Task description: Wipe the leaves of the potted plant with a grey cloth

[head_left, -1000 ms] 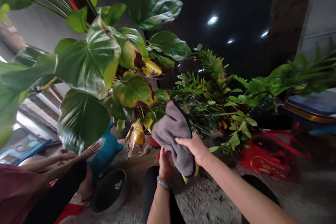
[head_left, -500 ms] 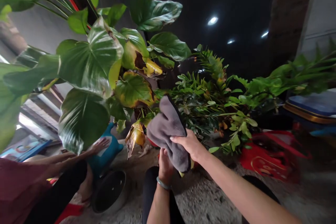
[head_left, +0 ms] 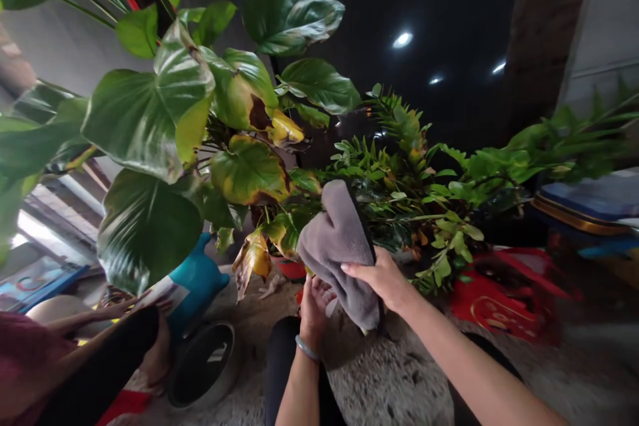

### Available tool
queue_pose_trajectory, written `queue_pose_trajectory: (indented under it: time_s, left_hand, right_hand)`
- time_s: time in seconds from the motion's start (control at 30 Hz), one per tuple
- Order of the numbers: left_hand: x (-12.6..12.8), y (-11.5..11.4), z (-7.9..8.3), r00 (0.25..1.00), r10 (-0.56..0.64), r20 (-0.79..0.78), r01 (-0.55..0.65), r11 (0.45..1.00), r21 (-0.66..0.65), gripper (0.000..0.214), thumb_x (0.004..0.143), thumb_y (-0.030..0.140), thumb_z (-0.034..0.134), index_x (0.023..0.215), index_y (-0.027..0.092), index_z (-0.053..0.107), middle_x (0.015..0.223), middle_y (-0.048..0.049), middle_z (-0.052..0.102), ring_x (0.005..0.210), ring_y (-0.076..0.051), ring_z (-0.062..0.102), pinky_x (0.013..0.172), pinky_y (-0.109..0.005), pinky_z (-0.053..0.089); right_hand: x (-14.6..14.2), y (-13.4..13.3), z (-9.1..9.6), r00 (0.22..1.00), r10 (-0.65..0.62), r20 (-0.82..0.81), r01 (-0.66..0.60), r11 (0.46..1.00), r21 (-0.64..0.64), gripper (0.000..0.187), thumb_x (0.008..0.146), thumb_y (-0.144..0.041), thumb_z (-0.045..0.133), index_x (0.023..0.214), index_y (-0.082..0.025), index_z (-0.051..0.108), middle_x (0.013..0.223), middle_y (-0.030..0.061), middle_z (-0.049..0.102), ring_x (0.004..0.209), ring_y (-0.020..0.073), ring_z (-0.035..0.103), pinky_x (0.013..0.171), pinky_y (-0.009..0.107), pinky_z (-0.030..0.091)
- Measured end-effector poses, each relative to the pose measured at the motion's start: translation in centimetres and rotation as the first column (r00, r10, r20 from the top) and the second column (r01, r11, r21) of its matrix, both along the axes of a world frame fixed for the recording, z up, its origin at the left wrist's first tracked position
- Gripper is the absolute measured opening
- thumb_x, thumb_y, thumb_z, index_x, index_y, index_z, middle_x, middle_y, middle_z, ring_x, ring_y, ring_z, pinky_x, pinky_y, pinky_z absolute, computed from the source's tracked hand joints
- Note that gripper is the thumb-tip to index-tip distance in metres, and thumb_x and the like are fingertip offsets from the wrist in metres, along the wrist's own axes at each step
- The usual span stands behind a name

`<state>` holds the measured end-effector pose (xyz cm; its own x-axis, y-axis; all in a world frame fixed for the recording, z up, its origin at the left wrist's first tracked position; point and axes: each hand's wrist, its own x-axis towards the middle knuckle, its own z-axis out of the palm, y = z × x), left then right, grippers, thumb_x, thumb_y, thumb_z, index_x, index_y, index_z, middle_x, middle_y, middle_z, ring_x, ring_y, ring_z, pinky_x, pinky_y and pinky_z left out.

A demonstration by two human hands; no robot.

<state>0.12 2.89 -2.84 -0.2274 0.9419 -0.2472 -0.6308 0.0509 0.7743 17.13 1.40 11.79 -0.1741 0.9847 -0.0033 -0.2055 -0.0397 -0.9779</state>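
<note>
My right hand [head_left: 383,277] is closed on a soft grey cloth [head_left: 335,239] with a dark edge, its thumb lying across the near face. The cloth is bunched and stands upright in the grip, in front of the plants. Just below and left of it is my left hand [head_left: 315,303], palm turned up toward the cloth, fingers apart and slightly curled. A pale bracelet [head_left: 306,349] circles the left wrist. Left of the cloth hang a browned, withered leaf [head_left: 253,257] and a yellowing leaf [head_left: 249,170] of a large-leaved plant.
Bushy green plants [head_left: 439,186] stand behind my hands. A red bag [head_left: 504,303] lies on the right, below a stacked tray [head_left: 574,210]. At left, another person's arm reaches toward a blue container [head_left: 197,283], with a dark bucket [head_left: 202,363] in front.
My right hand has moved a little right with the cloth. My left hand has come away from the cloth and its fingers have spread. The other person's hand has drawn back from the blue container.
</note>
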Motion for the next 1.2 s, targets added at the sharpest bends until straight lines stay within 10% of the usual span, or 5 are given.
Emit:
queue_pose_trajectory:
  time_s: [0.23, 0.5, 0.77, 1.03, 1.2]
  left_hand:
    - [0.0, 0.2, 0.4, 0.999, 0.053, 0.008, -0.053, 0.996, -0.075, 0.04, 0.086, 0.05, 0.056, 0.098, 0.016, 0.073, 0.126, -0.0143, 0.066, 0.075, -0.018, 0.064, 0.061, -0.03, 0.05]
    - [0.5, 0.5, -0.3, 0.999, 0.012, 0.031, -0.01, 0.998, -0.064, 0.04, 0.084, 0.051, 0.06, 0.096, 0.015, 0.073, 0.11, -0.0141, 0.071, 0.072, -0.018, 0.062, 0.062, -0.029, 0.047]
    - [0.7, 0.3, 0.5, 0.996, 0.079, 0.033, -0.077, 0.996, -0.054, 0.034, 0.074, 0.047, 0.071, 0.087, 0.015, 0.072, 0.101, -0.0109, 0.071, 0.072, -0.019, 0.063, 0.063, -0.031, 0.047]
    - [0.5, 0.3, 1.5, 0.98, 0.126, 0.151, -0.13, 0.991, 0.019, 0.027, 0.064, 0.032, 0.077, 0.054, 0.018, 0.056, 0.098, -0.0069, 0.074, 0.076, -0.019, 0.066, 0.066, -0.031, 0.05]
    - [0.5, 0.3, 1.9, 0.975, 0.132, 0.18, -0.139, 0.99, 0.026, 0.019, 0.061, 0.028, 0.076, 0.054, 0.018, 0.061, 0.082, -0.0051, 0.073, 0.078, -0.021, 0.068, 0.065, -0.031, 0.052]
  right_hand:
    - [2.8, -5.2, -5.6, 0.995, -0.051, 0.084, 0.077, 0.936, -0.345, 0.023, 0.049, -0.023, 0.076, 0.071, -0.018, 0.076, 0.065, 0.0063, 0.075, 0.071, 0.0293, 0.069, 0.067, 0.037, 0.053]
    - [4.3, 0.1, 1.5, 0.947, -0.219, -0.235, 0.175, 0.965, -0.196, 0.034, 0.043, -0.031, 0.086, 0.072, -0.017, 0.075, 0.071, 0.0088, 0.078, 0.071, 0.0295, 0.072, 0.069, 0.039, 0.057]
    - [4.1, -3.4, -3.5, 0.962, -0.181, -0.204, 0.053, 0.857, -0.512, 0.02, 0.046, -0.03, 0.084, 0.056, -0.019, 0.071, 0.052, 0.0053, 0.071, 0.047, 0.0218, 0.064, 0.052, 0.034, 0.055]
    - [8.2, 1.9, 1.7, 0.766, -0.508, -0.394, 0.363, 0.848, -0.386, 0.02, 0.061, -0.021, 0.08, 0.081, -0.021, 0.075, 0.069, 0.0026, 0.078, 0.067, 0.0245, 0.074, 0.07, 0.035, 0.062]
    - [6.6, 1.8, -1.2, 0.771, -0.563, -0.297, 0.267, 0.71, -0.651, 0.009, 0.071, -0.013, 0.07, 0.068, -0.021, 0.068, 0.052, 0.0009, 0.071, 0.053, 0.0219, 0.071, 0.069, 0.035, 0.062]
